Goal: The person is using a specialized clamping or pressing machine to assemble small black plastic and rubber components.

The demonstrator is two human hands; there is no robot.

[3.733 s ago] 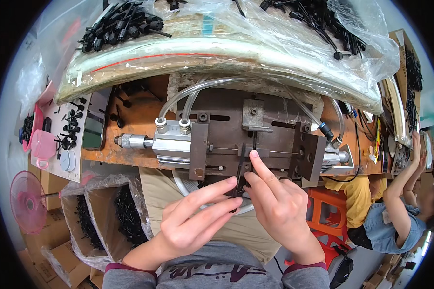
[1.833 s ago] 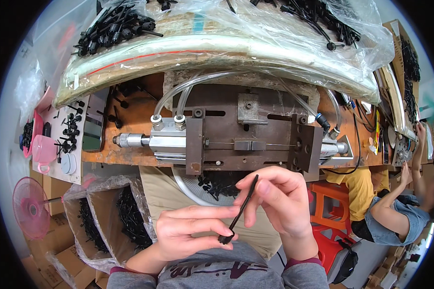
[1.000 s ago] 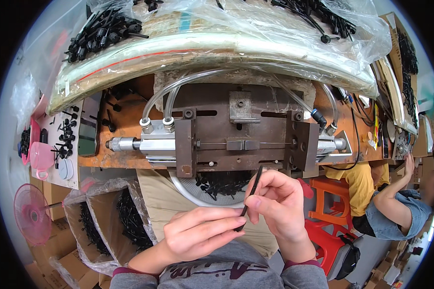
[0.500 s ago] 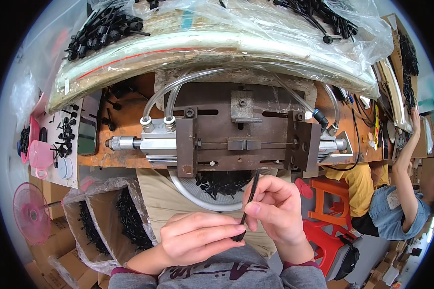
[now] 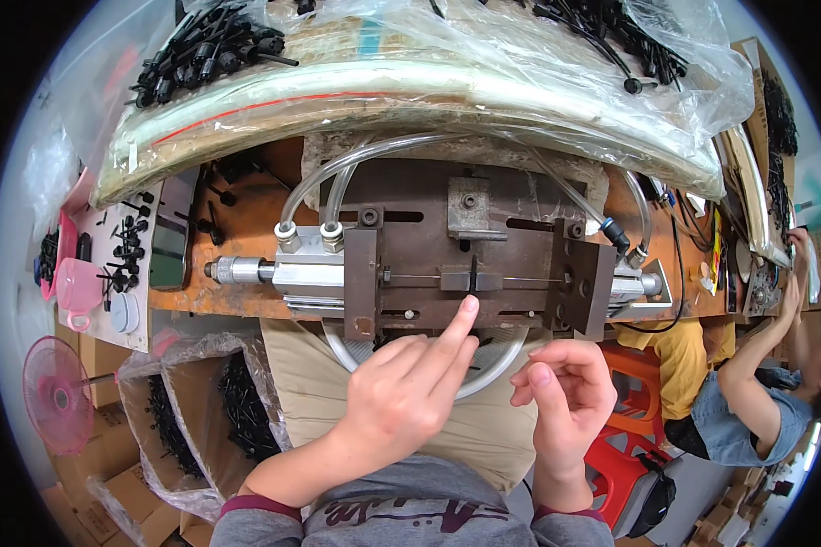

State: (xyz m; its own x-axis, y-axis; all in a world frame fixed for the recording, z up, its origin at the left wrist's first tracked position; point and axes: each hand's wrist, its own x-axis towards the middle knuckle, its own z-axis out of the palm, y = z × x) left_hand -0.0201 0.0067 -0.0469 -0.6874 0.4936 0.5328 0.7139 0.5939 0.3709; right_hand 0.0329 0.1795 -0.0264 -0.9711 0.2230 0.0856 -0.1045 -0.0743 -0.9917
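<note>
My left hand (image 5: 410,387) reaches forward with its fingers stretched out. One fingertip is just below the middle of a brown metal fixture (image 5: 401,205), at the near end of a slim black rod (image 5: 473,272). That rod stands between two small metal jaw blocks (image 5: 455,279) and sticks out a little on the far side. Whether the fingertip touches the rod, I cannot tell. Near the front of the bench my right hand (image 5: 570,397) is raised, fingers loosely curled and thumb apart, with nothing visible in it.
Silver air cylinders (image 5: 310,281) with clear hoses flank the fixture. A plastic-covered ledge (image 5: 429,87) bears heaps of black parts. Lined cartons (image 5: 201,419) and a pink fan (image 5: 59,395) are at left. Red stools (image 5: 616,469) and a person (image 5: 762,401) are at right.
The black rod has left my two hands and is now between the jaw blocks. My left hand has moved forward to it; my right hand has drawn slightly right, letting go.
</note>
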